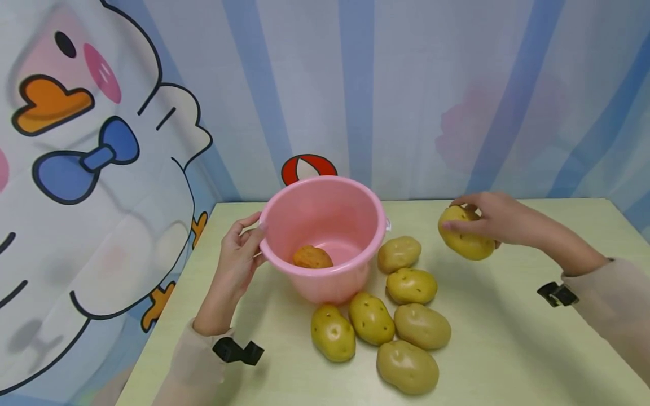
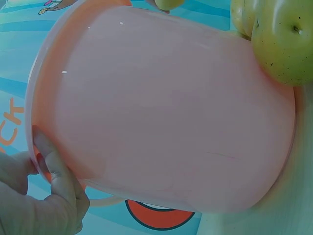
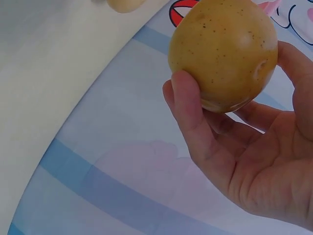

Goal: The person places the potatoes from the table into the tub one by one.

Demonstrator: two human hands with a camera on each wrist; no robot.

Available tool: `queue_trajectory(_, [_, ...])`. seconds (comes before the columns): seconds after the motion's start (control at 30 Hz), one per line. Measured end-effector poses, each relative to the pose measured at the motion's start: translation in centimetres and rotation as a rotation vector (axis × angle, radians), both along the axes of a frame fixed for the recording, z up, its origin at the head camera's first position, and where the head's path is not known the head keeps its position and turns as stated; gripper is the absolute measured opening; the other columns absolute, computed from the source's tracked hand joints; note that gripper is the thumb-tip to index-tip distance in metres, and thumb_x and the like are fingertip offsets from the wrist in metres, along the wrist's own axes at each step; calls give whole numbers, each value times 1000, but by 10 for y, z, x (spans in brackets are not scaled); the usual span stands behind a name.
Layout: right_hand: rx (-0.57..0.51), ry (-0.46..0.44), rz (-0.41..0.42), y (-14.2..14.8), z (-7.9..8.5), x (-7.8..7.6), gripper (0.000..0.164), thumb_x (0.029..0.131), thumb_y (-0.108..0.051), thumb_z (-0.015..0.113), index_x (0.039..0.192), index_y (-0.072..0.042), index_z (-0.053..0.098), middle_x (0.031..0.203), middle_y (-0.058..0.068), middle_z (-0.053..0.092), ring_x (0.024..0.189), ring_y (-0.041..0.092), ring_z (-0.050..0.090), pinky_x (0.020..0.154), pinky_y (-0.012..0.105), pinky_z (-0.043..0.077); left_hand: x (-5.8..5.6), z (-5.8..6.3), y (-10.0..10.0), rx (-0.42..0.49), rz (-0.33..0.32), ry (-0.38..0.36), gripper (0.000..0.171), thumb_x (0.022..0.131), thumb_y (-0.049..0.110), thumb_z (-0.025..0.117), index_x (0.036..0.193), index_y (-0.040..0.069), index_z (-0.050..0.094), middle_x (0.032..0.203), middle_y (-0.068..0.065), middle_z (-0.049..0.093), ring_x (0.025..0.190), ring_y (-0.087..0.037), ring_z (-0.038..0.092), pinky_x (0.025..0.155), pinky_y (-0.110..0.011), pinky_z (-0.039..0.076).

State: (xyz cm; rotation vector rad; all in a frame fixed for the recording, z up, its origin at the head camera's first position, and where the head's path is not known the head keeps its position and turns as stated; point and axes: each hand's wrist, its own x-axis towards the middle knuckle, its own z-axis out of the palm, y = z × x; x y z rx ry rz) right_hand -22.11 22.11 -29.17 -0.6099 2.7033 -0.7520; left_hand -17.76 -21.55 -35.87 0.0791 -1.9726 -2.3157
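A pink bucket [image 1: 325, 285] stands slightly tilted toward me on the table, with one brownish potato [image 1: 312, 257] inside. My left hand [image 1: 237, 251] pinches the bucket's rim at its left side; the left wrist view shows the thumb and fingers on the rim of the bucket [image 2: 166, 112]. Off to the right, my right hand [image 1: 500, 220] grips a yellow potato [image 1: 466, 239] above the table. In the right wrist view the fingers of the right hand [image 3: 244, 147] curl round that potato [image 3: 222, 54].
Several loose potatoes lie in front of and right of the bucket, among them one potato [image 1: 332, 334] near its base and another potato [image 1: 408, 367] closest to me. The pale table [image 1: 528, 338] ends at a striped cloth backdrop [image 1: 406, 101]. A printed cartoon duck covers the left side.
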Motion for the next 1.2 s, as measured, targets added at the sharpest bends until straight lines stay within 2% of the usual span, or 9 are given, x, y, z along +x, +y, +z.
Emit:
queue_trajectory(0.2, [-19,-15,10,-3,10,-4,61,98,-40,63,138,5,51,92,9,66,54,23,57,46,37,53,1,0,-1,2,-2,4,43,103,13,56,143,3,43,102,-11,62,83,-17,68,73,-25,60])
queue_trajectory(0.5, [-11,1,12,-7,18,-6,61,98,-41,64,137,4,51,105,16,67,60,21,60,48,38,54,0,0,-1,5,-10,8,44,103,14,56,143,3,43,106,-13,62,86,-19,68,72,-24,59])
queue_trajectory(1.2, [-23,75,40,-23,37,-7,58,96,-37,67,136,3,53,97,12,67,61,20,61,49,38,55,-1,-1,-1,18,-11,0,43,103,14,56,143,3,43,105,-15,61,84,-17,68,71,-23,59])
